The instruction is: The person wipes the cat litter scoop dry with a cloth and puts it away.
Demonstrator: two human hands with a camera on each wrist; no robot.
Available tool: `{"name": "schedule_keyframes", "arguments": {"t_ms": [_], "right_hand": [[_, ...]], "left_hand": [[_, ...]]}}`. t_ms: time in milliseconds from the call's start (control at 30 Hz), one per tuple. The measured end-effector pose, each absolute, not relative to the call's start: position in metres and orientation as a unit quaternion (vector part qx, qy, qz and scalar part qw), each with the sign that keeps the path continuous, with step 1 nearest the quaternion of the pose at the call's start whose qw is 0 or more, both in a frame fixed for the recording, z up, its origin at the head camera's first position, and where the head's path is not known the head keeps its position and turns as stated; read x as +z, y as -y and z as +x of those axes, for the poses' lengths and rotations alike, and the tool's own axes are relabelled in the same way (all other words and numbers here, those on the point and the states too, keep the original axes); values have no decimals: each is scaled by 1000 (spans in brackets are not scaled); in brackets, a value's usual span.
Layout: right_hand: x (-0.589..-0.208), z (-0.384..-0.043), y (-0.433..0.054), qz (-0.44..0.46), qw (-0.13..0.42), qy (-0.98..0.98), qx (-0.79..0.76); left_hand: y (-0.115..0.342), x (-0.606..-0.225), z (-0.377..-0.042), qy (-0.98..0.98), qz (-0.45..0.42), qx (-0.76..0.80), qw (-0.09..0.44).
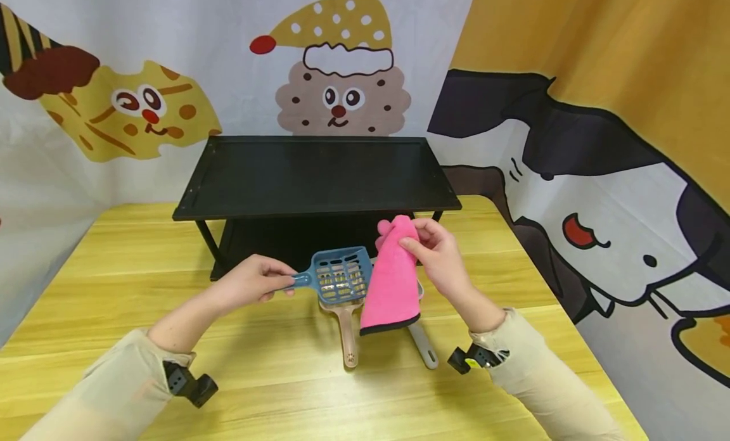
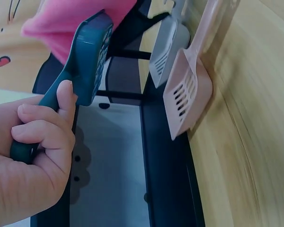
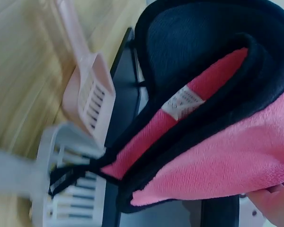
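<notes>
My left hand (image 1: 259, 279) grips the handle of a blue slotted litter scoop (image 1: 303, 279), held over the table. In the left wrist view, the fingers curl round that handle. My right hand (image 1: 436, 254) pinches the upper part of a pink plush cloth item (image 1: 393, 282) with black trim, which hangs beside the scoop's head. The right wrist view shows its dark lining and a white label (image 3: 182, 103). Beneath them a pale pink litter scoop (image 1: 346, 336) and a grey litter scoop (image 1: 423, 345) lie on the table, their heads partly hidden in the head view.
A black two-tier shelf (image 1: 319, 175) stands at the back of the wooden table (image 1: 274, 390). Both loose scoops lie with their heads toward it, handles toward the front. Cartoon-printed curtains (image 1: 239, 99) hang behind and at the sides.
</notes>
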State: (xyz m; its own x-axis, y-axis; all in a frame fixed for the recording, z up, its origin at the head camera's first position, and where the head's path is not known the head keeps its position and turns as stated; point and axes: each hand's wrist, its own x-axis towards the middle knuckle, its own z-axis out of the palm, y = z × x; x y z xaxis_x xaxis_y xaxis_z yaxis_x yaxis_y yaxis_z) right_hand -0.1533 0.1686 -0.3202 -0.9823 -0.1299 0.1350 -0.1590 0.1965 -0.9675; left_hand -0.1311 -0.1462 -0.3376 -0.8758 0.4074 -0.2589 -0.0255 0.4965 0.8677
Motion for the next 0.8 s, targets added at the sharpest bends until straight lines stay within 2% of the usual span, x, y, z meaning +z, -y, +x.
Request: {"name": "schedule_keyframes", "arguments": {"t_ms": [333,633,800], "right_hand": [[-332,-150,-125,162,20,805,570],[-353,-141,-106,328,-34,894,304],[-351,-142,-110,362,-24,900,242]], "left_hand": [[131,-334,-133,-837,120,486,221],[127,-337,-139,-830,99,499,230],[129,-337,-140,-820,89,511,240]]}}
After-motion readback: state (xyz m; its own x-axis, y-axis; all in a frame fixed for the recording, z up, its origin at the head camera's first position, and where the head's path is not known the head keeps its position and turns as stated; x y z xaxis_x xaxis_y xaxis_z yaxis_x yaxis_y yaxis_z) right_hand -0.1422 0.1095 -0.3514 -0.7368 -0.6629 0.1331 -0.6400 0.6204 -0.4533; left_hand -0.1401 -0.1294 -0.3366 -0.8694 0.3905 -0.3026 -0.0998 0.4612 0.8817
